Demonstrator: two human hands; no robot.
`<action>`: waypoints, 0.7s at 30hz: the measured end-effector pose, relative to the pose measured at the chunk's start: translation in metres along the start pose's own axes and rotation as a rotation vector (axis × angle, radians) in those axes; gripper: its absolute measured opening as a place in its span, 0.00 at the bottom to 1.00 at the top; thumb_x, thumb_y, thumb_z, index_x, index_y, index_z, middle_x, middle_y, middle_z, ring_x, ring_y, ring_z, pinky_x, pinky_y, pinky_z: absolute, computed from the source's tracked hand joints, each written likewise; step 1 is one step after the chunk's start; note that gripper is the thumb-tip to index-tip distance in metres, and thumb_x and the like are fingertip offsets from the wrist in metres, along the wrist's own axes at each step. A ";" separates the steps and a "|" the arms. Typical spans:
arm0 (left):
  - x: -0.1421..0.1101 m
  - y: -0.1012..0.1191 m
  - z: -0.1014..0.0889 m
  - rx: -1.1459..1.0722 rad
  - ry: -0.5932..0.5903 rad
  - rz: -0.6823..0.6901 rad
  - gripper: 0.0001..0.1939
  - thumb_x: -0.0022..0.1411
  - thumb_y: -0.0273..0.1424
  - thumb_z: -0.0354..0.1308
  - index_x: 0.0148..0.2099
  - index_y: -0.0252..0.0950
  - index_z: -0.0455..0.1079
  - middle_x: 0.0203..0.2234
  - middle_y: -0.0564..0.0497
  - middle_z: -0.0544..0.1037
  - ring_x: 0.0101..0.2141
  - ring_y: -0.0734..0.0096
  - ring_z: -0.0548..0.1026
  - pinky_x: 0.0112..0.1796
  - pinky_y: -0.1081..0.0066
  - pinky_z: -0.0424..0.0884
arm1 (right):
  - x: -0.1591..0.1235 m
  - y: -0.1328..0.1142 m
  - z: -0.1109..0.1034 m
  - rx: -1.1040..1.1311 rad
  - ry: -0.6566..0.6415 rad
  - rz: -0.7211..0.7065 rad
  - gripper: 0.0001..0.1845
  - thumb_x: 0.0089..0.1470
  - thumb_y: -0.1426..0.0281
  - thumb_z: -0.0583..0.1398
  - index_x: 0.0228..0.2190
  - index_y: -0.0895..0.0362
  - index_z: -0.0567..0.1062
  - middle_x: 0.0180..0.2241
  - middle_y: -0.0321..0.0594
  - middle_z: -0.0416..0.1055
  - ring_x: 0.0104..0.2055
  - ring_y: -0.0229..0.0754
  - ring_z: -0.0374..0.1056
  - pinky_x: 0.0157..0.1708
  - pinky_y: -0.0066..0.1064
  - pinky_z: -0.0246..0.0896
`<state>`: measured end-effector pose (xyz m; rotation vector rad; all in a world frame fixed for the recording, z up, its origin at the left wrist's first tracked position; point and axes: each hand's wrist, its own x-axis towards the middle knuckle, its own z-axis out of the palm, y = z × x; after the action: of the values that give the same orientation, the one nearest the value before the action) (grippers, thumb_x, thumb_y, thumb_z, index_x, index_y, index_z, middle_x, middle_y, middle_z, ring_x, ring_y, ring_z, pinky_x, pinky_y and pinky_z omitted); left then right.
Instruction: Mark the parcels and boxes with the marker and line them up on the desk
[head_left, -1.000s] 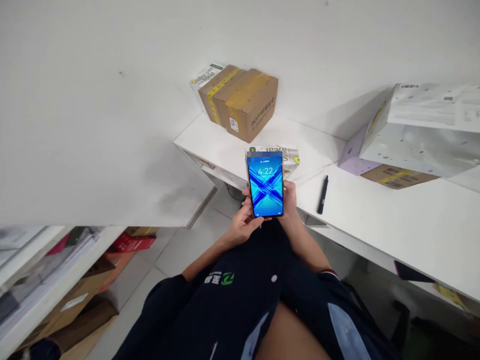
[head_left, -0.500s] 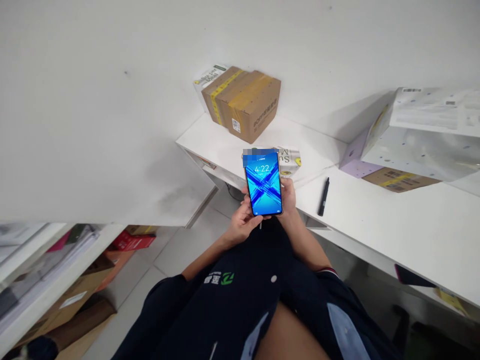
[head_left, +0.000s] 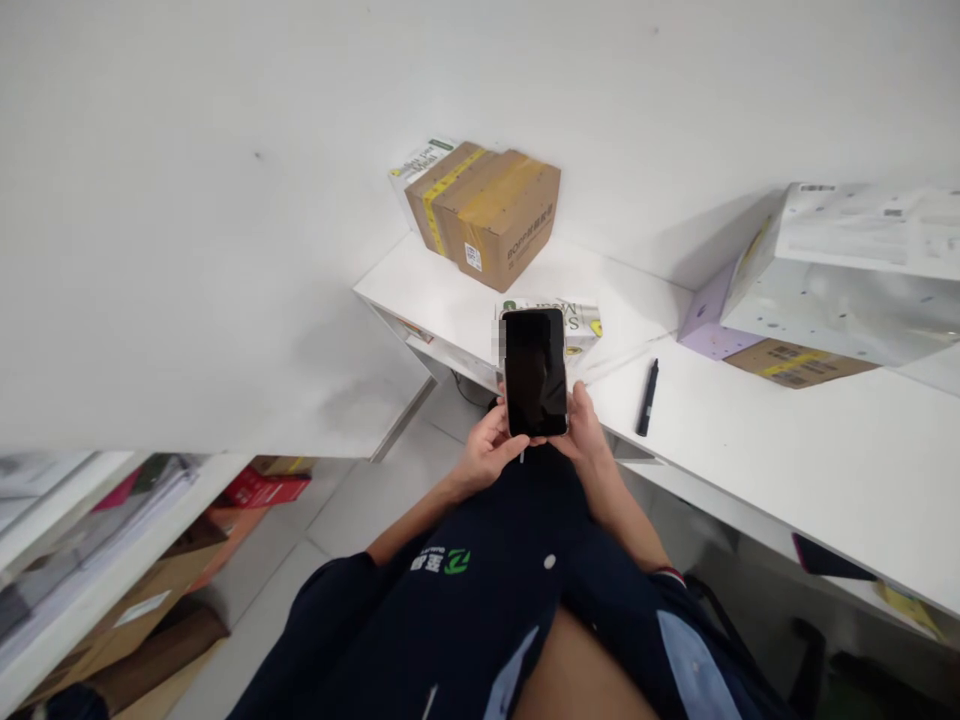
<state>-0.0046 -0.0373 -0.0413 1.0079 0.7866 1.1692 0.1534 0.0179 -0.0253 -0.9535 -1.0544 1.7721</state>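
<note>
I hold a smartphone upright in front of me with both hands, its screen dark. My left hand cups the phone's lower left edge, fingers curled round it. My right hand grips the lower right edge from behind. The phone hangs in the air over the gap between my lap and the white desk.
A black pen lies on the desk right of the phone. A small printed box sits behind the phone. Taped cardboard boxes stand at the desk's far end; a pale package stack at right. Shelves with boxes lie at lower left.
The phone's screen, lit blue with a clock before, has gone dark. The hands and phone have barely shifted.
</note>
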 end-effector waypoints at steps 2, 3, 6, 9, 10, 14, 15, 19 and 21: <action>0.000 -0.001 0.001 -0.011 -0.025 -0.036 0.23 0.62 0.41 0.68 0.54 0.36 0.69 0.42 0.43 0.83 0.41 0.59 0.84 0.45 0.61 0.79 | -0.017 0.013 -0.007 -0.025 0.123 -0.056 0.33 0.55 0.37 0.54 0.42 0.52 0.76 0.35 0.43 0.79 0.42 0.51 0.75 0.39 0.42 0.74; 0.001 -0.002 0.002 -0.013 -0.047 -0.059 0.23 0.62 0.41 0.68 0.54 0.36 0.69 0.42 0.44 0.83 0.40 0.59 0.84 0.45 0.61 0.79 | -0.026 0.020 -0.011 -0.051 0.191 -0.081 0.30 0.55 0.40 0.56 0.42 0.52 0.76 0.37 0.43 0.79 0.43 0.51 0.75 0.41 0.42 0.73; 0.004 -0.008 0.009 0.029 -0.137 -0.120 0.23 0.63 0.42 0.66 0.54 0.36 0.70 0.40 0.44 0.83 0.38 0.61 0.84 0.43 0.63 0.79 | -0.053 0.037 -0.021 -0.114 0.411 -0.095 0.24 0.57 0.47 0.58 0.45 0.50 0.77 0.45 0.43 0.78 0.50 0.51 0.74 0.48 0.43 0.72; 0.012 -0.012 0.013 0.219 -0.275 -0.193 0.19 0.61 0.41 0.66 0.50 0.35 0.73 0.34 0.48 0.82 0.35 0.64 0.82 0.38 0.67 0.77 | -0.072 0.045 -0.030 -0.111 0.597 -0.081 0.23 0.57 0.49 0.56 0.45 0.49 0.76 0.46 0.44 0.78 0.52 0.52 0.73 0.48 0.44 0.71; 0.016 -0.013 0.011 0.300 -0.316 -0.221 0.18 0.60 0.41 0.67 0.48 0.36 0.74 0.33 0.49 0.81 0.34 0.65 0.81 0.37 0.68 0.77 | -0.076 0.046 -0.034 -0.094 0.633 -0.083 0.23 0.56 0.49 0.56 0.44 0.50 0.76 0.45 0.45 0.78 0.50 0.52 0.74 0.47 0.44 0.71; 0.043 -0.012 -0.014 0.517 -0.094 -0.185 0.19 0.56 0.40 0.68 0.46 0.38 0.75 0.36 0.50 0.81 0.33 0.69 0.78 0.39 0.66 0.75 | -0.082 0.049 -0.057 -0.060 0.731 -0.072 0.21 0.53 0.49 0.60 0.38 0.52 0.76 0.34 0.41 0.75 0.34 0.45 0.70 0.35 0.39 0.69; 0.052 -0.011 -0.024 0.549 0.045 -0.135 0.18 0.56 0.41 0.68 0.46 0.38 0.74 0.37 0.49 0.80 0.34 0.69 0.77 0.40 0.66 0.75 | -0.081 0.050 -0.064 -0.069 0.746 -0.059 0.20 0.52 0.49 0.61 0.36 0.52 0.76 0.31 0.39 0.74 0.30 0.43 0.67 0.31 0.38 0.66; 0.094 -0.006 -0.066 0.656 0.386 -0.016 0.40 0.47 0.39 0.74 0.60 0.37 0.65 0.55 0.38 0.74 0.47 0.57 0.76 0.48 0.56 0.75 | -0.073 0.056 -0.088 -0.066 0.778 0.001 0.24 0.46 0.46 0.64 0.30 0.53 0.73 0.24 0.33 0.70 0.23 0.38 0.63 0.23 0.33 0.59; 0.116 -0.003 -0.080 0.641 0.324 -0.017 0.56 0.41 0.38 0.77 0.69 0.37 0.56 0.65 0.31 0.64 0.57 0.45 0.71 0.52 0.50 0.73 | -0.069 0.059 -0.094 -0.047 0.808 0.021 0.26 0.43 0.44 0.66 0.30 0.53 0.71 0.22 0.32 0.69 0.21 0.37 0.63 0.21 0.31 0.57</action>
<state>-0.0490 0.0932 -0.0727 1.3401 1.4845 1.0984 0.2453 -0.0365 -0.0997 -1.5281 -0.5564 1.1790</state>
